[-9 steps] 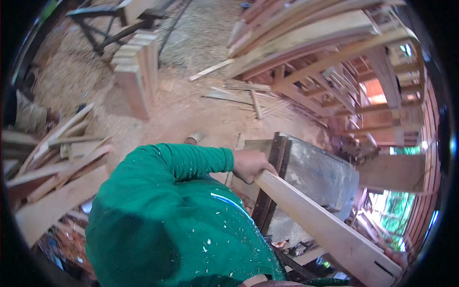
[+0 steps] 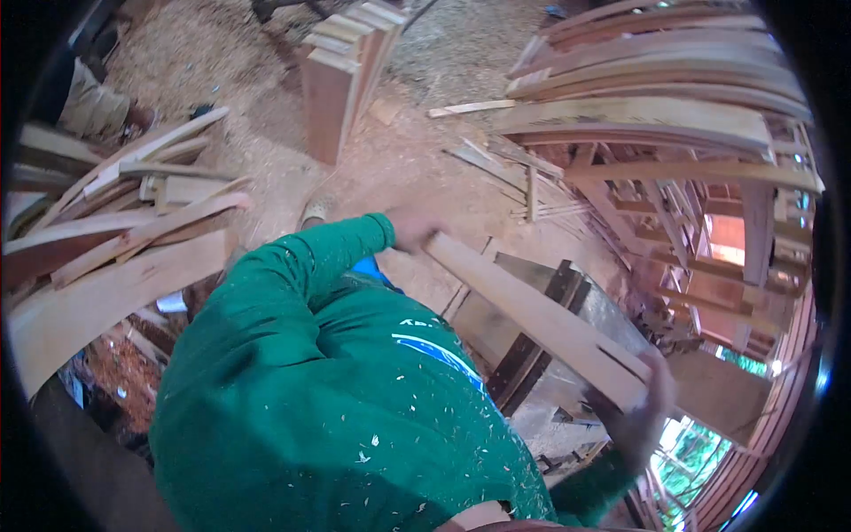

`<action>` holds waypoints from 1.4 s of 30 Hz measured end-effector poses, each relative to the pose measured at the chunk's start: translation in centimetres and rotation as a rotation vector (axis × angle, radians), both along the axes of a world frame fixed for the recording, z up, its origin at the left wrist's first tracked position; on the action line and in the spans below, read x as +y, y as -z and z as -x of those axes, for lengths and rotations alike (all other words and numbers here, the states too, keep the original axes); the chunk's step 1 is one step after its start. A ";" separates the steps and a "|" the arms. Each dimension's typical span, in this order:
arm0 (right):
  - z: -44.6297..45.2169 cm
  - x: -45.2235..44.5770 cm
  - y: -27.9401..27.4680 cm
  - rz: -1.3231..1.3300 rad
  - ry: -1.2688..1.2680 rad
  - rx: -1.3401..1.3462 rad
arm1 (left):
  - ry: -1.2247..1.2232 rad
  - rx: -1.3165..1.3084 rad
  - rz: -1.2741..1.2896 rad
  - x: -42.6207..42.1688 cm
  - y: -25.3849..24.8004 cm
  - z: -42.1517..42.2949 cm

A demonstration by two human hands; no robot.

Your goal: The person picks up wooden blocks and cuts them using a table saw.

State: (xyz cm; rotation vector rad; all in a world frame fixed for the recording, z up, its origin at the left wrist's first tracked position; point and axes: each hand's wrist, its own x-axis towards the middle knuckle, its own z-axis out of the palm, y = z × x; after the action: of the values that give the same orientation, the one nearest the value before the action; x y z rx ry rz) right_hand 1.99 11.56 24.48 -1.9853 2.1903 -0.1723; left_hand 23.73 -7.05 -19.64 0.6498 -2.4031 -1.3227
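Note:
A long pale wooden board [image 2: 532, 306] slants across in front of me, with narrow slots cut near its right end. My left hand [image 2: 415, 229] is closed round its upper left end, somewhat blurred. At the slotted end, my right hand [image 2: 645, 412] grips the edge; motion smears its fingers. Below the board is a machine with a flat metal table [image 2: 616, 319] and a dark rail [image 2: 541, 332] across it. The board hides part of the metal table. Wood shavings dot my green shirt.
Upright planks [image 2: 332, 97] stand together on the shaving-covered floor ahead. Stacked boards [image 2: 656, 115] lie on a wooden frame at the right. Offcuts [image 2: 151, 213] are heaped at the left, and thin strips [image 2: 532, 191] lie on the floor. A person's leg [image 2: 93, 102] shows at upper left.
The board has swung up and leftward, its slotted end now nearer the middle. Both hands moved with it, and more of my right arm shows. The camera view has shifted too.

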 end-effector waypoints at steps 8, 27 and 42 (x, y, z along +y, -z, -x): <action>-15.6 -24.3 30.8 -0.275 -0.343 -0.085 | -0.538 -0.550 -0.266 -3.1 16.6 -29.5; -32.9 -46.2 55.8 -0.229 -0.417 -0.110 | -0.953 -0.464 -1.214 -1.9 15.5 -38.6; 3.9 -35.2 51.9 -0.687 0.052 -0.361 | -0.453 -1.198 0.388 -28.1 17.1 -17.1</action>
State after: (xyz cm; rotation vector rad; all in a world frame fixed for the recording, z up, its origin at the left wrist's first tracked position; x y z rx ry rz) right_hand -1.90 -23.61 -27.44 -1.3901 1.7476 0.1824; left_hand 40.79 -35.12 -36.77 2.1148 -2.8454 -0.1879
